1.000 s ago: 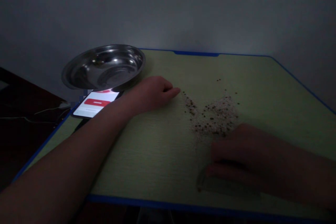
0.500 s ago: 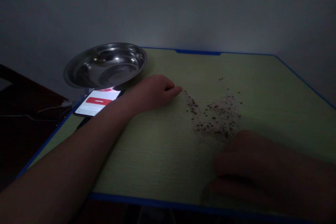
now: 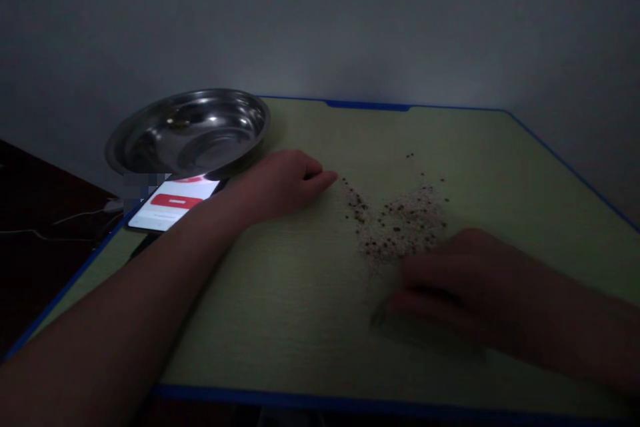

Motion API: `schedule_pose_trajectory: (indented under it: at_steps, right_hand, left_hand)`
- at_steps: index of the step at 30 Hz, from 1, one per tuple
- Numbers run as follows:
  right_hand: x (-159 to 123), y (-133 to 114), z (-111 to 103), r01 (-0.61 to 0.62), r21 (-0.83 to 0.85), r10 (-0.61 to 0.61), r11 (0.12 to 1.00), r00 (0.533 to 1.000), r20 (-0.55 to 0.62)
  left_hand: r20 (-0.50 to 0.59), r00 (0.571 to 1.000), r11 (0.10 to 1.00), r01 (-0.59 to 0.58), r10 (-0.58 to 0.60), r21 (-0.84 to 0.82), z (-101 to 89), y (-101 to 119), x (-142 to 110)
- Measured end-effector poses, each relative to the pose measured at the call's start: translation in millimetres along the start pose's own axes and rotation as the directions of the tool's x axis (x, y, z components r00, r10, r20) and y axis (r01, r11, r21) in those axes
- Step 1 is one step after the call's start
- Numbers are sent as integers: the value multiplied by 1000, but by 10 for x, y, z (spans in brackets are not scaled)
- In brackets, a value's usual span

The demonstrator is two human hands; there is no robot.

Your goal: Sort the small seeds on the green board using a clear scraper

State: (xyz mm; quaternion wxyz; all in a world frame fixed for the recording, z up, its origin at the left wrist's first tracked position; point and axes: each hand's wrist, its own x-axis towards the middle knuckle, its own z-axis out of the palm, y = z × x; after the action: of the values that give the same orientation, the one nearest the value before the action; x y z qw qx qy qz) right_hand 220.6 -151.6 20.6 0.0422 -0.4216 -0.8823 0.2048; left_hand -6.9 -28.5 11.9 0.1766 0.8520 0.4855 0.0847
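A loose pile of small pale grains (image 3: 420, 213), mixed with dark bean-like bits, lies spread on the pale green table (image 3: 280, 307). My left hand (image 3: 290, 180) rests just left of the pile, fingers curled and thumb pointing towards it; whatever it may hold is hidden. At the pile's near edge is my right hand (image 3: 450, 280), blurred, with its fingers closed. Something faint and see-through (image 3: 425, 333) shows beneath it, too dim to name. A few dark bits lie apart beyond the pile.
A shiny metal basin (image 3: 190, 137) stands at the table's far left corner. In front of it lies a phone (image 3: 170, 203) with a lit screen, partly behind my left forearm. White cables (image 3: 75, 213) hang left of the table. A grey wall (image 3: 350, 20) rises behind.
My right hand has moved forward from the table's near side to the near edge of the grains. My left hand stays beside the pile. The whole view has shifted slightly.
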Motion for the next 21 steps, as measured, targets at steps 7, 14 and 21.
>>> schedule_pose_trajectory:
  at_steps: [7, 14, 21]
  right_hand:
    - [-30, 415, -309, -178, -52, 160, 983, 957, -242]
    - [24, 416, -268, -171, -32, 168, 985, 982, -90]
    - [-54, 423, -317, -149, 26, 151, 989, 981, -119]
  left_hand:
    - [14, 1000, 1000, 2, -2, -13, -13, -13, -1]
    - [31, 1000, 1000, 2, -2, -18, -28, -9, -12]
    - [19, 1000, 1000, 6, -6, -6, -16, -19, -7]
